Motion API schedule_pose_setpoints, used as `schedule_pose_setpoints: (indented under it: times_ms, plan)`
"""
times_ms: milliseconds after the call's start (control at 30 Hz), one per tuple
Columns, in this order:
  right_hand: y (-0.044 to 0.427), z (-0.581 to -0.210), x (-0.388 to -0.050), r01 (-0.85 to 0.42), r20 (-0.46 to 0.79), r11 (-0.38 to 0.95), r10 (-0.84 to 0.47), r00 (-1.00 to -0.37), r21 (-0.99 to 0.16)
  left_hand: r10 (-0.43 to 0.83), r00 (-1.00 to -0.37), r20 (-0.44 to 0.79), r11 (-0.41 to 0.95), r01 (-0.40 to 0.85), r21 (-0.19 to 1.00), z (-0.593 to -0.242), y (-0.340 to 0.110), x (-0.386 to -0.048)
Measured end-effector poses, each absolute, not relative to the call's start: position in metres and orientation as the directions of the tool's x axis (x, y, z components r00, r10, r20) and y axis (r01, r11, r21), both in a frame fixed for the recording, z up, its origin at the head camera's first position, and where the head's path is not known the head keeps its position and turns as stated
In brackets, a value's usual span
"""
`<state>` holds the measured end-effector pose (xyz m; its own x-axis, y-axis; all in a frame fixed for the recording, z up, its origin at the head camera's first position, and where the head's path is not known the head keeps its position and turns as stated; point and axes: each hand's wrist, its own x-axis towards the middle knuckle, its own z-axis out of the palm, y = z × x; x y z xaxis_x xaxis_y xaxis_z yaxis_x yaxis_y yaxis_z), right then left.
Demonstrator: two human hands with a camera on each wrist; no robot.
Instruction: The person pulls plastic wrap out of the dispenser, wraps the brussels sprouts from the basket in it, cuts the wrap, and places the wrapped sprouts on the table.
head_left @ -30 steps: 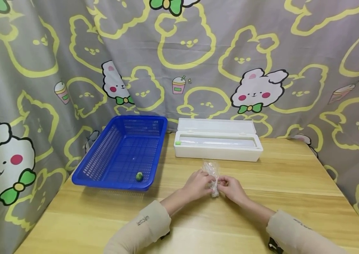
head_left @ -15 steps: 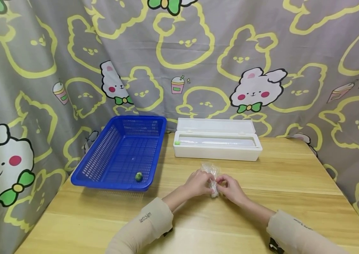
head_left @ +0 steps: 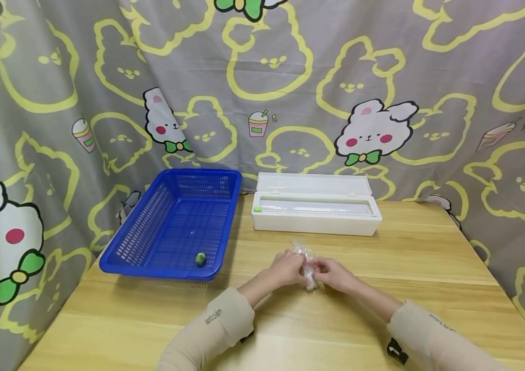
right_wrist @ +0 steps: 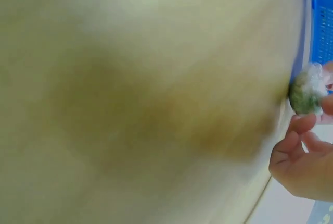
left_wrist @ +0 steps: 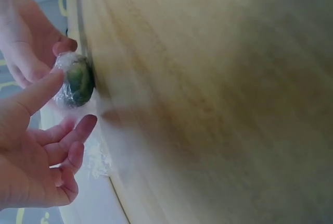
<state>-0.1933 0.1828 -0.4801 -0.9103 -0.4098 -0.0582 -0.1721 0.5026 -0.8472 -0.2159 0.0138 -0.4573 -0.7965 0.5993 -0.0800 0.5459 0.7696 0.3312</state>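
Note:
A small round green vegetable, much like a Brussels sprout, sits between both hands, wrapped in crinkled cling film. From the left, my left hand pinches the wrapped bundle, its thumb laid along the film in the left wrist view. From the other side, my right hand pinches the film with curled fingers. A loose tuft of film sticks up beyond the fingers, away from me. In the right wrist view the wrapped sprout shows only at the right edge, partly covered by fingers.
Left on the wooden table stands a blue plastic basket holding one small green sprout. Behind the hands is a white cling film dispenser box, lid raised, film roll inside. A patterned curtain hangs behind the table.
The loose tuft of film has become smaller and tilts more to the left. Both hands keep hold of the bundle, their fingers shifting slightly. The whole head view has shifted a little.

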Motion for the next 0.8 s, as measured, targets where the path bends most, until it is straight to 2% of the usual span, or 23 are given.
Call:
schedule_pose_setpoints:
  times_ms: [200, 400, 567, 800]
  plan:
    - [0.185, -0.477, -0.2, -0.146, -0.14, 0.486, -0.503, -0.853, -0.861, 0.592, -0.794, -0.14, 0.776, 0.515, 0.364, -0.456, 0.013, -0.219]
    - [0.189, -0.475, -0.204, -0.086, -0.201, 0.469, -0.527, -0.826, -0.879, 0.604, -0.773, -0.191, 0.774, 0.513, 0.371, -0.457, 0.014, -0.225]
    - [0.189, -0.474, -0.204, 0.056, -0.261, 0.405, -0.473, -0.842, -0.913, 0.595, -0.78, -0.192, 0.775, 0.495, 0.393, -0.458, 0.013, -0.227]
    - [0.185, -0.474, -0.204, 0.186, -0.337, 0.387, -0.37, -0.866, -0.903, 0.598, -0.798, -0.068, 0.747, 0.525, 0.407, -0.462, 0.012, -0.224]
